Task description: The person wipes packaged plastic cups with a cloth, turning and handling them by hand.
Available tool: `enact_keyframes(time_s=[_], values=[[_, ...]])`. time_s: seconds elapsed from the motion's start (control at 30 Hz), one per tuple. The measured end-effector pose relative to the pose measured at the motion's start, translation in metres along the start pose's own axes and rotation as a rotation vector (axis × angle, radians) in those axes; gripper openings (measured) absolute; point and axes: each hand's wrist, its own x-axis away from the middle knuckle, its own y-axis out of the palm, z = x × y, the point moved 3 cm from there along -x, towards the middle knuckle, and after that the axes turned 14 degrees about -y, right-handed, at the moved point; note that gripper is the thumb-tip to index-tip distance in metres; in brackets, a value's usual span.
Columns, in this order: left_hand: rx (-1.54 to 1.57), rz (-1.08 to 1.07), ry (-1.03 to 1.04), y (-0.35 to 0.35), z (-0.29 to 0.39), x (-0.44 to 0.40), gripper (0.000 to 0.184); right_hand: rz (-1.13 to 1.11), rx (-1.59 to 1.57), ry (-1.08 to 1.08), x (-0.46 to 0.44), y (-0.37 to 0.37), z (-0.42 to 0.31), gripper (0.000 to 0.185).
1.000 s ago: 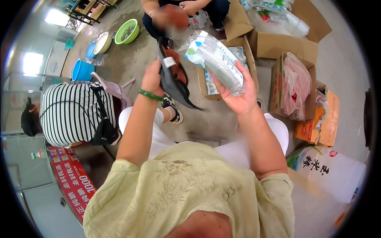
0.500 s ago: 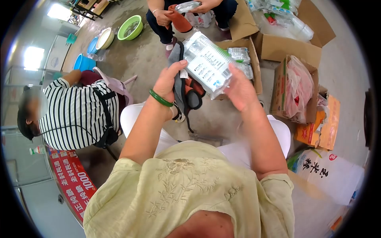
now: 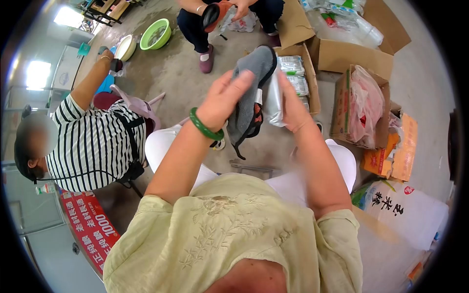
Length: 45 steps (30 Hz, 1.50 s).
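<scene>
Grey fabric in left hand, partly finger-covered; right hand grips packet edge-on.

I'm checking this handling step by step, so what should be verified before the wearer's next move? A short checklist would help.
1. Left hand gripping the gray cloth item: ok, thumb across it.
2. Right hand holding the plastic packet: ok, packet seen nearly edge-on.
3. Packet separate from the gray cloth item: cannot tell, they lie too close in this view.
4. Packet seal intact: cannot tell from this angle.
5. Carton open: ok, packets show inside.
6. Co-worker's hand clear of the wearer's: ok, well apart.
</scene>
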Motion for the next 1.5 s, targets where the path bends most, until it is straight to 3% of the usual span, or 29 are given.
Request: enact_keyframes(time_s=[0.03,0.07,0.1,0.13,0.17,0.2,0.33,0.4,0.7,0.77,0.8,0.83,0.9,0.93,1.1,1.2,1.3,1.43,1.5], values=[[0.0,-0.005,0.0,0.001,0.006,0.004,0.037,-0.011,-0.435,0.202,0.001,0.001,-0.001,0.053],[0.141,-0.079,0.026,0.004,0.015,0.01,0.038,0.006,-0.484,0.128,0.001,0.007,-0.014,0.048],[0.282,-0.154,0.05,0.004,0.022,0.015,0.041,0.121,-0.561,0.161,0.002,0.005,-0.015,0.059],[0.297,-0.022,0.121,-0.005,0.03,0.017,0.042,0.001,-0.765,0.187,0.003,0.011,-0.022,0.065],[0.273,-0.044,0.216,-0.012,0.039,0.023,0.04,-0.124,-0.966,0.21,0.006,0.015,-0.03,0.072],[0.275,-0.05,0.259,-0.029,0.041,0.025,0.039,-0.114,-0.802,0.224,0.003,0.014,-0.028,0.083],[0.221,0.013,0.371,-0.067,0.053,0.037,0.035,-0.262,-0.855,0.099,0.006,0.019,-0.045,0.092],[0.193,0.14,0.406,-0.075,0.052,0.042,0.033,-0.268,-0.868,0.111,0.004,0.02,-0.049,0.093],[-0.108,0.194,0.445,-0.038,0.066,0.027,0.031,-0.386,-0.916,0.117,0.015,0.028,-0.043,0.093],[-0.521,0.183,0.681,-0.017,0.078,0.017,0.027,-0.321,-0.782,0.103,0.016,0.034,-0.04,0.09],[-0.813,0.293,0.788,-0.011,0.076,0.003,0.026,-0.316,-0.789,0.1,0.017,0.034,-0.038,0.079],[-1.111,0.402,0.889,-0.003,0.067,-0.009,0.024,-0.326,-0.79,0.101,0.018,0.035,-0.036,0.079],[-1.353,0.414,0.968,0.015,0.036,-0.022,0.025,-0.054,-0.738,0.081,0.017,0.023,-0.031,0.064],[-1.279,0.457,0.939,0.012,0.02,-0.028,0.029,0.035,-0.705,0.074,0.014,0.008,-0.022,0.05],[-1.224,0.631,0.886,0.02,-0.01,0.005,0.036,0.085,-0.7,0.131,0.023,0.007,-0.016,0.045],[-1.368,0.512,0.843,0.024,-0.035,0.012,0.035,0.123,-0.674,0.02,0.008,0.004,-0.026,0.053],[-1.241,0.385,0.835,0.024,-0.051,0.023,0.036,0.017,-0.645,-0.056,0.004,0.004,-0.035,0.061],[-1.244,0.193,0.747,0.001,-0.056,0.032,0.036,0.256,-0.533,-0.041,-0.002,-0.021,-0.016,0.052],[-1.296,0.067,0.582,-0.017,-0.06,0.027,0.032,0.132,-0.545,-0.057,-0.001,-0.01,-0.027,0.052]])
